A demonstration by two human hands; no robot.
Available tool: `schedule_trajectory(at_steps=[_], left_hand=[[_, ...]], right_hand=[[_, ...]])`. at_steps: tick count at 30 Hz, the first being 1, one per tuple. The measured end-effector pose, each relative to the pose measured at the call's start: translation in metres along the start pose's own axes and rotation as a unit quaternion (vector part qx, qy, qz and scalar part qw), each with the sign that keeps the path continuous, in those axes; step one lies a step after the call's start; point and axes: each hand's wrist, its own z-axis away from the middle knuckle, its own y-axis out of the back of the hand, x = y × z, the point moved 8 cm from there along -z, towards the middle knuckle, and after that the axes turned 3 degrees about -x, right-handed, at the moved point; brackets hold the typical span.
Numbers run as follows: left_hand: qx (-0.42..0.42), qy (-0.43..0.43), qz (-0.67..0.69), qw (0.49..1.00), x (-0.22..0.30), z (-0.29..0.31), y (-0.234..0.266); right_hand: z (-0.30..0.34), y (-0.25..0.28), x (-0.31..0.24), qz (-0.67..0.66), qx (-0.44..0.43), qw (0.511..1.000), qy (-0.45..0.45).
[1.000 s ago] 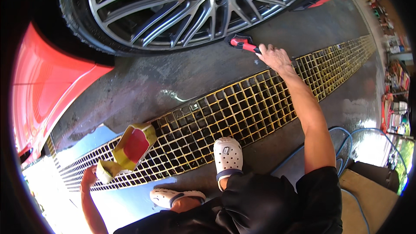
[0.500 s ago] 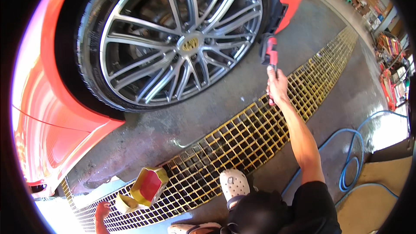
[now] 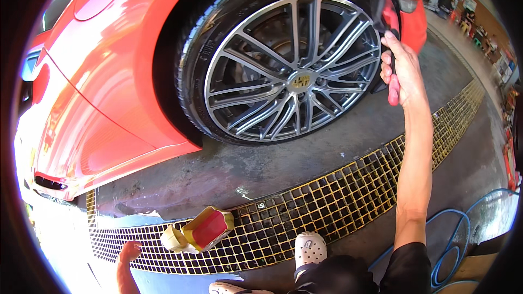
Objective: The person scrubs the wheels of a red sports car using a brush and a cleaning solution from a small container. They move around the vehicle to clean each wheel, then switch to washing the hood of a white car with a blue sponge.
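My right hand (image 3: pixel 402 71) is closed round the red-and-black handle of a brush (image 3: pixel 391 16). The brush's dark head, smeared by motion, is at the upper right of a black tyre (image 3: pixel 192 84). Inside the tyre is a grey-and-silver multi-spoke wheel (image 3: pixel 300 80), on a red car (image 3: pixel 117 71). My left hand (image 3: pixel 129 251) hangs at the lower left with loosely parted fingers and holds nothing. Nearest to it is a cut-open yellowish container (image 3: pixel 188 231), red inside, standing on the floor grating.
A yellow-edged floor grating (image 3: pixel 327 201) curves across the wet dark floor between me and the car. My cream clog (image 3: pixel 310 249) is at its near edge. A blue hose (image 3: pixel 449 250) lies coiled at the lower right. People and shelves are far off at the upper right.
My right hand has raised the brush from beside the wheel's lower right to the tyre's upper right. The view has shifted, showing more of the car. My left hand stays low, by the container.
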Motion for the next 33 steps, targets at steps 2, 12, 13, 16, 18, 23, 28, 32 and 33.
schedule_trajectory(at_steps=[2,12,13,16,18,23,28,32,33], left_hand=[[0.009,0.013,-0.035,0.999,-0.009,0.009,-0.001],[-0.169,-0.083,-0.062,0.980,0.151,-0.015,-0.033],[-0.180,-0.097,-0.026,0.979,0.170,-0.020,-0.038],[-0.141,-0.128,-0.009,0.982,0.180,-0.044,-0.044],[-0.139,-0.138,-0.113,0.974,0.146,-0.058,-0.048],[-0.164,-0.055,-0.198,0.965,0.091,-0.057,-0.053],[-0.118,-0.051,-0.050,0.990,0.099,-0.060,-0.041],[-0.136,-0.098,-0.053,0.984,0.110,-0.065,-0.064],[-0.151,-0.064,-0.044,0.985,0.071,-0.057,-0.066]], right_hand=[[0.027,-0.061,-0.024,0.079,-0.064,0.994,0.037],[0.138,-0.276,0.019,0.509,-0.291,0.736,0.339],[0.145,-0.283,0.032,0.538,-0.305,0.702,0.353],[0.157,-0.282,0.033,0.567,-0.281,0.647,0.426],[0.153,-0.280,0.009,0.601,-0.267,0.631,0.413],[0.105,-0.233,-0.064,0.630,-0.199,0.681,0.316],[0.044,-0.087,-0.071,0.592,0.079,0.774,0.211],[-0.010,0.039,0.011,0.523,0.180,0.823,0.126],[-0.005,0.033,0.049,0.436,0.175,0.882,0.046]])
